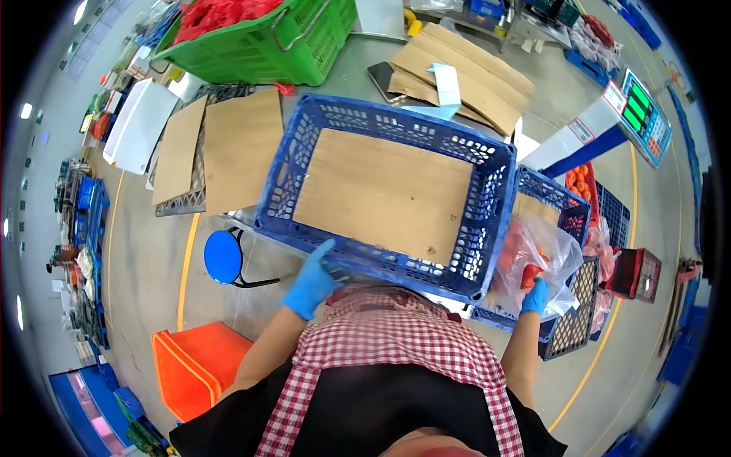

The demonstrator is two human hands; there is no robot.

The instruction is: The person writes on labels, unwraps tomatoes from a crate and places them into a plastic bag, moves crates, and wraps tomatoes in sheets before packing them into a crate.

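A blue plastic crate (276, 194) sits on the table in front of me, its bottom lined with a flat cardboard sheet (381, 199). My left hand (314, 283), in a blue glove, is at the crate's near left edge with fingers apart; whether it touches the rim is unclear. To the right, my gloved right hand (535, 297) is closed at a clear plastic bag (560, 255). Red produce that looks like tomatoes (531, 274) shows right at its fingertips. The bag lies over a second, lower blue crate (560, 199), and my fingers are partly hidden.
Cardboard pieces (244, 148) lie left of the crate, with more cardboard (476, 72) and a phone (384, 81) behind it. A green crate (304, 57) holds red netting. A scale display (643, 114) stands at right. A blue stool (221, 257) and orange bin (198, 365) are at left.
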